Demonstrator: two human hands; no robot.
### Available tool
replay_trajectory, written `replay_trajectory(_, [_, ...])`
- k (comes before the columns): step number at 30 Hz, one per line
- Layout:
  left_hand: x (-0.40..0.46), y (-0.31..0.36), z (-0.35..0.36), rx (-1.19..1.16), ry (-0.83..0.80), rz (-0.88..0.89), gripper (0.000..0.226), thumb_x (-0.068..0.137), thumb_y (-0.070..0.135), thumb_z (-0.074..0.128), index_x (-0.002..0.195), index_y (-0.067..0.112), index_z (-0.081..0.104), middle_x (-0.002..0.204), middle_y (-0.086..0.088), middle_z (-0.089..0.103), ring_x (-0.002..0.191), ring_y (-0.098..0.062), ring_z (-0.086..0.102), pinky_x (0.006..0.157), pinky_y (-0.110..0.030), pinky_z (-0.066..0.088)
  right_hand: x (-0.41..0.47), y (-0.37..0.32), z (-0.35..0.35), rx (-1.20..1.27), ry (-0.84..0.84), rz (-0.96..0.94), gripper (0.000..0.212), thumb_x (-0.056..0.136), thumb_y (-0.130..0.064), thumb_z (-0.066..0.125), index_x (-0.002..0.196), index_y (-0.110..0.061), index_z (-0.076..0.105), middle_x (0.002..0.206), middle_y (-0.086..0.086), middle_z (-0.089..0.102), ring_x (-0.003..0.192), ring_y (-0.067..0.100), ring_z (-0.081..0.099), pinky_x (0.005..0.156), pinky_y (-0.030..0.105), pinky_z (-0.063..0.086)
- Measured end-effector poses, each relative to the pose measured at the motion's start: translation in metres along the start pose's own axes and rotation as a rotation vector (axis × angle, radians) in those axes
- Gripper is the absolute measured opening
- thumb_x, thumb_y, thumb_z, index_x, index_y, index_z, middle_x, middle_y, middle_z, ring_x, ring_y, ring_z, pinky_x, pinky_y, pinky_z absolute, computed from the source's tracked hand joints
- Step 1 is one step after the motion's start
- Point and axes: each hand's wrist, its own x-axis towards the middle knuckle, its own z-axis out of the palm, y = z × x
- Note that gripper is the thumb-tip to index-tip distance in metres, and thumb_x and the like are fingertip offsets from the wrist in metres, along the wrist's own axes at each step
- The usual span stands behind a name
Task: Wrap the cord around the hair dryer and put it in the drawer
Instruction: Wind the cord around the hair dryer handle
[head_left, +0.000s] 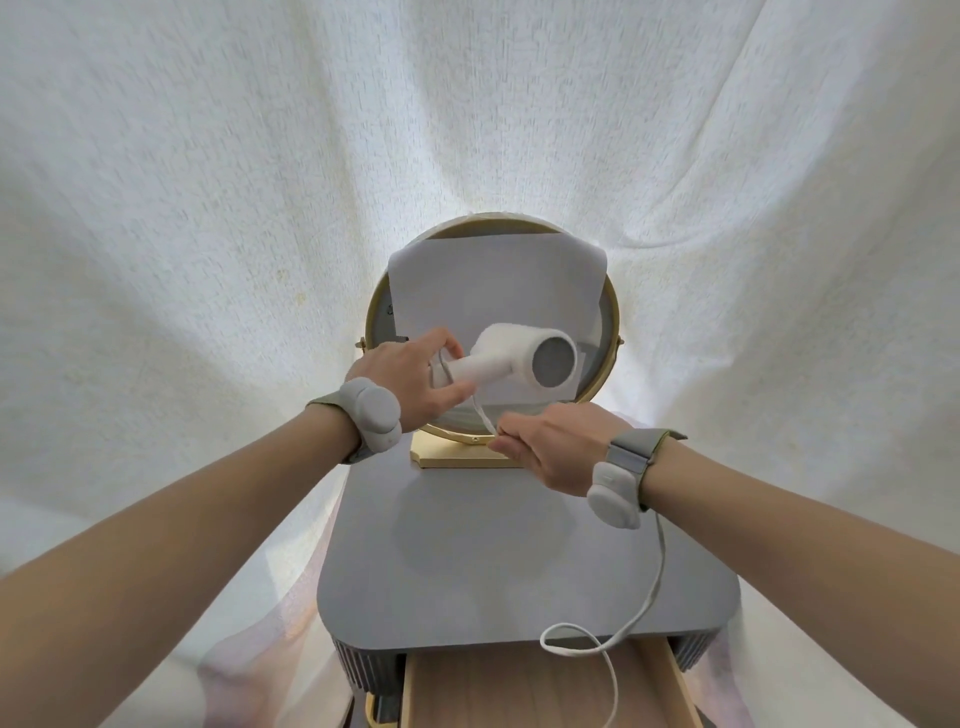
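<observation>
A white hair dryer is held in the air above the grey table top, its round grey end facing me. My left hand grips the base of its handle. A white cord leaves the handle base, passes through the pinched fingers of my right hand, runs under that wrist, loops over the table's front edge and hangs down over the open wooden drawer. A turn of cord seems to lie around the handle by my left fingers.
A round gold-rimmed mirror on a gold stand, covered with white paper, stands at the back of the table just behind the dryer. White cloth hangs all around. Both wrists wear grey bands.
</observation>
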Motion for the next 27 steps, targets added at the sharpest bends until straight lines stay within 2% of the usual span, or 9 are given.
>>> replay_trajectory(2, [-0.001, -0.003, 0.004, 0.115, -0.022, 0.020, 0.043, 0.087, 0.063, 0.061, 0.118, 0.035, 0.049, 0.090, 0.005, 0.067, 0.067, -0.016, 0.062, 0.062, -0.032, 0.056, -0.001, -0.003, -0.006, -0.014, 0.027, 0.010, 0.027, 0.101, -0.050, 0.029, 0.089, -0.029, 0.041, 0.062, -0.010, 0.046, 0.051, 0.007, 0.043, 0.048, 0.026, 0.033])
replay_trajectory(6, [-0.004, -0.004, 0.013, 0.268, -0.068, 0.103, 0.044, 0.089, 0.066, 0.055, 0.122, 0.038, 0.053, 0.093, 0.009, 0.069, 0.071, -0.016, 0.059, 0.059, -0.027, 0.045, -0.003, -0.005, -0.018, -0.057, 0.090, -0.017, 0.023, 0.097, -0.043, 0.036, 0.095, -0.026, 0.051, 0.071, -0.003, 0.057, 0.056, 0.020, 0.052, 0.052, 0.033, 0.048])
replay_trajectory(10, [-0.007, -0.005, 0.013, 0.317, -0.179, 0.140, 0.044, 0.082, 0.067, 0.056, 0.119, 0.042, 0.058, 0.088, 0.012, 0.070, 0.072, -0.016, 0.062, 0.064, -0.029, 0.053, 0.005, 0.003, -0.029, -0.139, 0.095, 0.007, 0.022, 0.101, -0.038, 0.035, 0.109, -0.025, 0.052, 0.069, -0.002, 0.055, 0.055, 0.023, 0.050, 0.051, 0.032, 0.044])
replay_trajectory(15, [-0.014, 0.007, 0.011, 0.406, -0.288, 0.156, 0.062, 0.066, 0.092, 0.052, 0.095, 0.038, 0.062, 0.077, 0.016, 0.063, 0.071, -0.016, 0.060, 0.059, -0.027, 0.042, 0.016, 0.009, -0.044, -0.174, 0.099, 0.003, 0.022, 0.101, -0.041, 0.038, 0.117, -0.033, 0.051, 0.075, -0.006, 0.059, 0.063, 0.023, 0.055, 0.054, 0.030, 0.042])
replay_trajectory(18, [-0.013, 0.013, 0.013, 0.415, -0.325, 0.153, 0.070, 0.070, 0.093, 0.045, 0.084, 0.029, 0.069, 0.070, 0.010, 0.065, 0.065, -0.017, 0.061, 0.054, -0.027, 0.041, 0.022, 0.010, -0.048, -0.181, 0.133, -0.014, 0.025, 0.102, -0.040, 0.036, 0.119, -0.034, 0.053, 0.076, -0.008, 0.057, 0.063, 0.019, 0.053, 0.051, 0.026, 0.040])
replay_trajectory(21, [-0.014, 0.007, 0.013, 0.374, -0.357, 0.182, 0.062, 0.076, 0.086, 0.047, 0.083, 0.029, 0.072, 0.069, 0.009, 0.067, 0.061, -0.015, 0.058, 0.054, -0.029, 0.048, 0.022, 0.023, -0.047, -0.133, 0.162, 0.008, 0.030, 0.096, -0.052, 0.043, 0.114, -0.033, 0.057, 0.083, -0.009, 0.066, 0.064, 0.013, 0.055, 0.058, 0.027, 0.052])
replay_trajectory(23, [-0.016, 0.000, 0.014, 0.348, -0.374, 0.208, 0.059, 0.079, 0.081, 0.048, 0.085, 0.029, 0.074, 0.071, 0.008, 0.068, 0.062, -0.015, 0.060, 0.056, -0.031, 0.053, 0.019, 0.037, -0.046, -0.102, 0.181, 0.038, 0.043, 0.087, -0.066, 0.050, 0.110, -0.031, 0.059, 0.079, -0.013, 0.062, 0.063, 0.009, 0.054, 0.059, 0.024, 0.052])
replay_trajectory(25, [-0.017, -0.006, 0.013, 0.316, -0.391, 0.221, 0.055, 0.082, 0.078, 0.048, 0.088, 0.030, 0.075, 0.074, 0.007, 0.070, 0.067, -0.017, 0.064, 0.060, -0.033, 0.057, 0.016, 0.047, -0.043, -0.092, 0.190, 0.034, 0.056, 0.079, -0.077, 0.048, 0.107, -0.030, 0.061, 0.080, -0.013, 0.060, 0.065, 0.010, 0.055, 0.059, 0.023, 0.052])
replay_trajectory(27, [-0.018, -0.010, 0.011, 0.283, -0.395, 0.230, 0.051, 0.085, 0.074, 0.048, 0.089, 0.031, 0.075, 0.074, 0.008, 0.070, 0.068, -0.017, 0.064, 0.061, -0.034, 0.057, 0.016, 0.053, -0.039, -0.070, 0.194, 0.040, 0.063, 0.078, -0.079, 0.039, 0.107, -0.028, 0.062, 0.092, -0.012, 0.063, 0.073, 0.012, 0.058, 0.061, 0.021, 0.050])
